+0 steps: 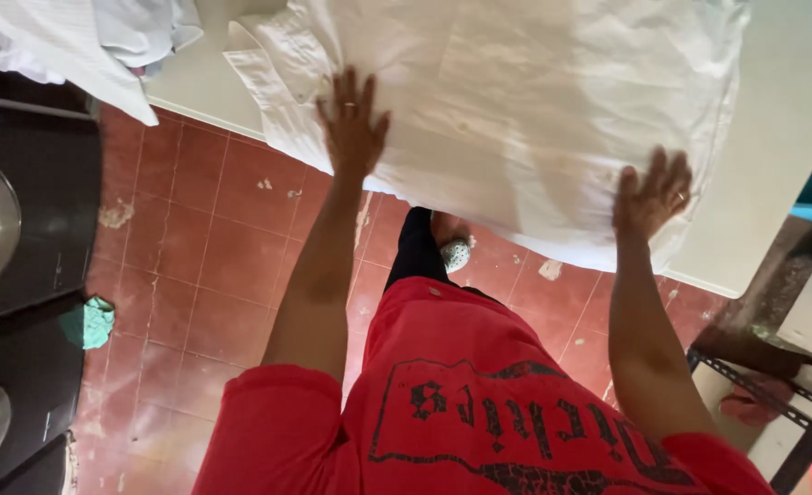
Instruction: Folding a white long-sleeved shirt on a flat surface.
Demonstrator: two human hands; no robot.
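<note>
I see white shirt [516, 119] spread flat on pale table, near edge overhanging toward red tiled floor. Fabric thin, faint stripe texture, few small marks. Collar and cuffed part at left end, folded back on itself. Creases run lengthwise through middle. My left hand [353, 124] flat on left portion beside collar, fingers splayed, palm down. My right hand [651, 194] pressed on lower right corner at table edge, fingers spread, ring visible. Both hands touching cloth, neither gripping it.
</note>
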